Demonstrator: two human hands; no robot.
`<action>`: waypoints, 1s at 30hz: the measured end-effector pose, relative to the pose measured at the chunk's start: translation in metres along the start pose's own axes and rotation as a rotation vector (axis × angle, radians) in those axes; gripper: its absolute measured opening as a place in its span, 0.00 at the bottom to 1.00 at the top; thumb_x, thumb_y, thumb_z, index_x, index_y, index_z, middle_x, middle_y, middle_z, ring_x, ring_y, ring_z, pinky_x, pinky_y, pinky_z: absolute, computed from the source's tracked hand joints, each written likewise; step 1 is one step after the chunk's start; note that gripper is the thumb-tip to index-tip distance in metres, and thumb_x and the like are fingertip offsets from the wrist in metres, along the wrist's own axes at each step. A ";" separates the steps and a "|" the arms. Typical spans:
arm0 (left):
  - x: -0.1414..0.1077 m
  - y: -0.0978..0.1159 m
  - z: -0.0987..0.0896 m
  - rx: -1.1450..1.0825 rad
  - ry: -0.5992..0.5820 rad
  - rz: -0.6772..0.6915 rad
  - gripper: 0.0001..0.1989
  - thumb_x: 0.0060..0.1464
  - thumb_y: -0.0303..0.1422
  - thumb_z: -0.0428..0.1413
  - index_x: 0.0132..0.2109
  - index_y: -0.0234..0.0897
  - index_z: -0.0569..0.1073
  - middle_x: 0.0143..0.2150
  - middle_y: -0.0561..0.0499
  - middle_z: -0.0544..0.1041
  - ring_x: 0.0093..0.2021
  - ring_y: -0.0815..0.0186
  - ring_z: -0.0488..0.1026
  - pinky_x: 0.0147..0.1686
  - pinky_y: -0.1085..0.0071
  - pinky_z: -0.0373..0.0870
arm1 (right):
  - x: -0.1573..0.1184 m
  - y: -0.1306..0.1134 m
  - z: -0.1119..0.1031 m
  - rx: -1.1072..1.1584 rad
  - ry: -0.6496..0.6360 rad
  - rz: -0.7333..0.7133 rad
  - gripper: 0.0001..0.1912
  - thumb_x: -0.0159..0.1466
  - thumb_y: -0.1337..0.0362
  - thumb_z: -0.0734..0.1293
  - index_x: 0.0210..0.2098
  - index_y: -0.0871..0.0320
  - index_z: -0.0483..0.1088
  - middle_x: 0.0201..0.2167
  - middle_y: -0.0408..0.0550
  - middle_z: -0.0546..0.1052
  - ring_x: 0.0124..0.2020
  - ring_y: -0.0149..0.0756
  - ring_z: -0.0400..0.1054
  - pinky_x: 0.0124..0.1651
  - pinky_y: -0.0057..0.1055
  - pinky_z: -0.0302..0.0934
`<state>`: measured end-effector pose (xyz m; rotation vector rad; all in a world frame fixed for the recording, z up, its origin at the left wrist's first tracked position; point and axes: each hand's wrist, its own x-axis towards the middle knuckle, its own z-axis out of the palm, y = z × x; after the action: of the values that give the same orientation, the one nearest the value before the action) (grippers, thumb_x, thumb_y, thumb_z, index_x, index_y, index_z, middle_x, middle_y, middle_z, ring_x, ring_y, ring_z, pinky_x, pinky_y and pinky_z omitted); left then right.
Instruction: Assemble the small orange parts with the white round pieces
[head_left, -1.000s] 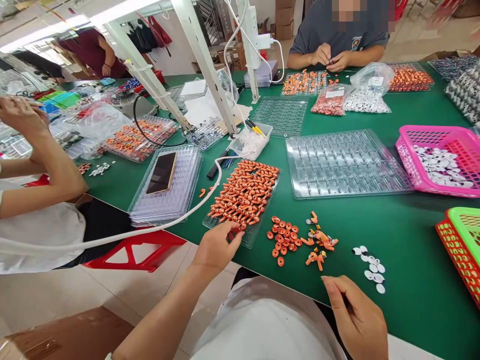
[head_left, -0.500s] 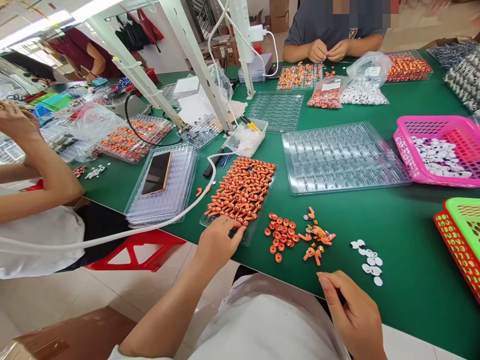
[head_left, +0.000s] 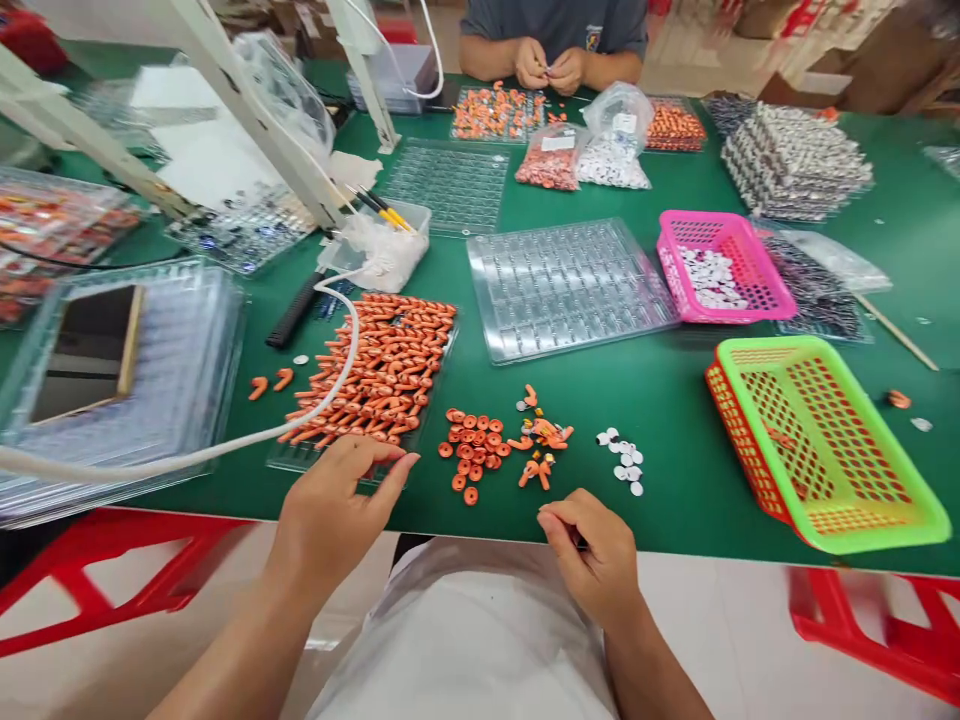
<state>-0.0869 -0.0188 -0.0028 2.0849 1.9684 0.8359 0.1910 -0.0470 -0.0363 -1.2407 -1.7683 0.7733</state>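
My left hand [head_left: 337,515] is over the near right corner of a clear plastic tray [head_left: 289,458] filled with orange stemmed earbud shells [head_left: 375,370]. Its thumb and forefinger are pinched together; anything between them is too small to make out. By the table's front edge, my right hand [head_left: 592,550] is also closed in a pinch, its contents hidden. Just beyond its fingertips lies a small cluster of orange earbud pieces [head_left: 541,435] with yellowish parts. Round orange caps [head_left: 472,445] are scattered between the hands, and white discs [head_left: 628,462] lie to the right.
Right of me stand a green basket [head_left: 825,540], nested in a red one, and a pink basket [head_left: 780,305] of white pieces. An unfilled clear tray [head_left: 570,290] lies ahead. A white cable [head_left: 225,450] crosses the left side near stacked trays bearing a phone [head_left: 86,350]. Opposite, a person [head_left: 555,30] works.
The view has turned to the right, bringing the green basket fully into sight. My left fingertips look slightly farther from the shells. My right hand remains pinched near the orange cluster.
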 end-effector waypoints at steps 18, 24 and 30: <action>0.013 0.075 0.060 -0.311 -0.343 0.342 0.10 0.61 0.26 0.52 0.46 0.37 0.75 0.43 0.45 0.80 0.44 0.60 0.76 0.45 0.64 0.74 | 0.025 0.006 0.010 -0.500 0.001 0.045 0.06 0.66 0.70 0.61 0.39 0.59 0.70 0.33 0.51 0.76 0.36 0.40 0.70 0.35 0.35 0.64; 0.012 0.079 0.055 -0.594 -0.410 0.082 0.14 0.62 0.31 0.53 0.53 0.36 0.75 0.48 0.42 0.80 0.47 0.59 0.76 0.50 0.60 0.74 | 0.016 -0.004 -0.011 0.116 0.046 0.321 0.04 0.65 0.66 0.65 0.40 0.55 0.71 0.34 0.46 0.76 0.30 0.32 0.69 0.32 0.28 0.65; 0.022 0.092 0.048 -1.166 -0.812 -0.394 0.13 0.53 0.35 0.60 0.45 0.34 0.79 0.38 0.46 0.82 0.32 0.65 0.76 0.32 0.70 0.77 | 0.005 -0.009 -0.018 0.510 0.030 0.310 0.05 0.64 0.66 0.67 0.41 0.53 0.71 0.35 0.45 0.75 0.33 0.32 0.69 0.35 0.28 0.65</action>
<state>0.0165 0.0033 0.0069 1.0150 0.9605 0.6283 0.2021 -0.0449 -0.0186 -1.1697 -1.2509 1.2821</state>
